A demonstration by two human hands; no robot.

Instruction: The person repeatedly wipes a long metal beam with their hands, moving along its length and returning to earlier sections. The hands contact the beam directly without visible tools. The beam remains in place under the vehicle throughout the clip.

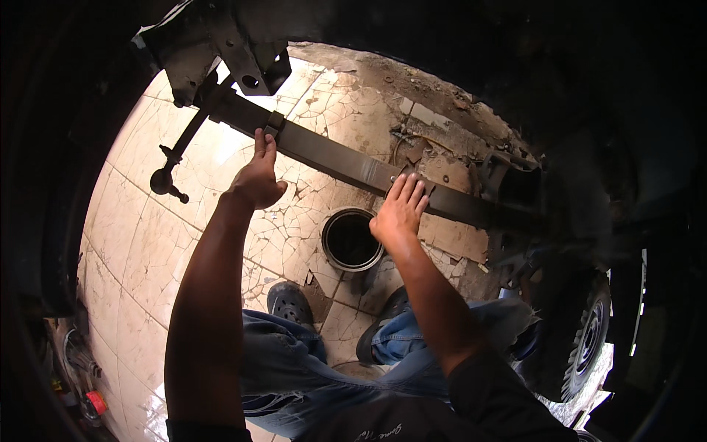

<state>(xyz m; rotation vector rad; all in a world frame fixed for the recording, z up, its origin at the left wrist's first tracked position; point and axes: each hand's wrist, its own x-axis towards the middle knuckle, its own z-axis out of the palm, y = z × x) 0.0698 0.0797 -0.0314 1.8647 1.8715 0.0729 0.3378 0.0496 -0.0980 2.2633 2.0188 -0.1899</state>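
Note:
A long, dark grey leaf spring [335, 156] runs slantwise from the upper left to the right, above the tiled floor. My left hand [258, 177] reaches up to it, with its fingers stretched out and their tips at a metal clip [275, 121] around the spring. Farther right, my right hand [400, 214] lies with straight fingers against the spring's near side. Neither hand is wrapped around anything. Under the spring, between my hands, a round open can [352, 239] stands on the floor; its inside looks dark.
A metal bracket [247, 62] hangs at the upper left, beside a rod with a ball-shaped end [162, 180]. The cracked tile floor [132, 228] carries debris toward the back. A wheel [589, 335] stands at the lower right. My shoes [291, 303] are close to the can.

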